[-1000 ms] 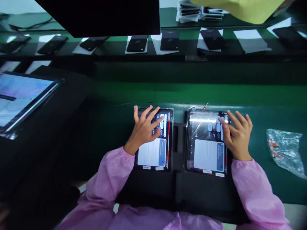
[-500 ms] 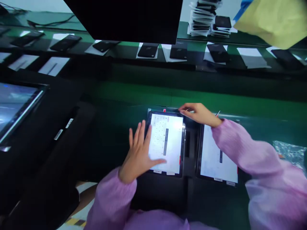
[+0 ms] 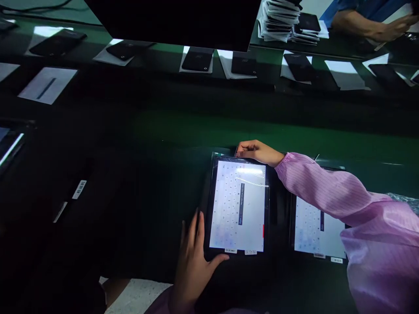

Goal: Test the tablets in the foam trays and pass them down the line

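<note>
A tablet [image 3: 252,205] in a dark frame lies on the dark green table, its screen lit with a keyboard and a dark message bar. Two small white labels sit along its near edge. My left hand [image 3: 193,266] rests at the tablet's near left corner, fingers stretched along the side and thumb spread along the near edge. At the far edge, my right hand [image 3: 257,151] has its fingers pinched together against the tablet. Something thin shows at the fingertips, too small to name. My right sleeve partly covers a second lit tablet [image 3: 306,226] on the right.
Dark devices on white sheets, such as this one [image 3: 198,59], line a raised shelf behind. A black panel [image 3: 176,22] hangs above it. Stacked devices and sheets [image 3: 279,19] stand at the back, near another person's arm [image 3: 363,25]. Clear plastic film [image 3: 404,200] lies far right.
My left hand has moved off the screen to the tablet's near left corner. My right hand has shifted left along the far edge, its fingers now pinched tighter. The view has shifted.
</note>
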A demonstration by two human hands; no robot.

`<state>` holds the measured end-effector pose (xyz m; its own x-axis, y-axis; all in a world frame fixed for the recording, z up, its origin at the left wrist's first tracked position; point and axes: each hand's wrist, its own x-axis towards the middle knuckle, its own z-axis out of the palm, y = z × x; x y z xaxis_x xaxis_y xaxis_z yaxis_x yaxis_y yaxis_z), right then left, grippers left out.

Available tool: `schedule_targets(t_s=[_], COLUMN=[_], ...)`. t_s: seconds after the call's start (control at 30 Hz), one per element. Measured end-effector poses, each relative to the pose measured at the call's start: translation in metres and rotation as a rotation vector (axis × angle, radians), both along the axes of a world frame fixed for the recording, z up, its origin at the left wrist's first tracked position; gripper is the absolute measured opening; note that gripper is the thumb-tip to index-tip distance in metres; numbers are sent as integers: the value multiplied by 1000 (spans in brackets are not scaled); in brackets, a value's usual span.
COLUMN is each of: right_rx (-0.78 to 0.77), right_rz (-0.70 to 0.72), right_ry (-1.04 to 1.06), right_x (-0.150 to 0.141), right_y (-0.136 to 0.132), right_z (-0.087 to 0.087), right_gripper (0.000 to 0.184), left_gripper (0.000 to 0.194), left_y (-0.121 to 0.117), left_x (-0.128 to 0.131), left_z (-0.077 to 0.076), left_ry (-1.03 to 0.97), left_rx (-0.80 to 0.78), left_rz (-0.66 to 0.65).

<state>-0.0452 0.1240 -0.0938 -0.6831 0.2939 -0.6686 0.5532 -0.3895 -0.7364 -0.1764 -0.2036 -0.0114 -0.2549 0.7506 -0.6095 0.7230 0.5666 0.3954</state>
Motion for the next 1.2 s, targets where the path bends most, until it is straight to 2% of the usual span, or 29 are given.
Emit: schedule_targets(t_s=[0.23,0.37,0.43,0.5,0.57,0.63,0.67,0.73,0.77,0.83,0.9,0.97,1.03,1.1,1.2], right_rx=[-42,-35,-5,78,222,405,570,642,639,633,665,732,745,653,404], right_rz=[-63,-98,-149,-261,-407,-530,-535,-567,-572,-558,-555,-560,-510,-387,-193], right_ry=[0,-23,-57,-106,-170,-287,-481,-695,-785,-918,-999,-997,-869,-645,-348], right_x=[5,-4,-8,4,40,102,139,215,249,300,324,323,304,276,238], right_y=[-2,-2,7,23,37,39,33,8,-8,-36,-50,-46,-27,0,32], right_z=[4,0,0,9,31,61,76,100,106,107,98,87,78,70,55], right_gripper=[24,18,17,17,14,10,12,13,12,12,12,17,24,25,30], left_gripper=[127,123,125,131,134,130,128,129,132,139,147,151,151,149,148], left_y=[-4,-4,1,11,26,43,52,65,70,76,78,78,77,76,76], left_x=[0,-3,-3,3,18,44,59,91,107,134,153,165,171,174,176], left_z=[-3,-5,-2,6,17,29,33,37,36,31,24,18,14,13,13], left_ry=[35,61,92,130,131,78,40,-47,-86,-146,-162,-148,-130,-125,-145], left_rx=[26,27,95,204,301,354,365,359,344,318,304,291,268,245,214], left_rz=[-16,-60,-113,-162,-196,-241,-277,-365,-407,-479,-523,-542,-539,-526,-505])
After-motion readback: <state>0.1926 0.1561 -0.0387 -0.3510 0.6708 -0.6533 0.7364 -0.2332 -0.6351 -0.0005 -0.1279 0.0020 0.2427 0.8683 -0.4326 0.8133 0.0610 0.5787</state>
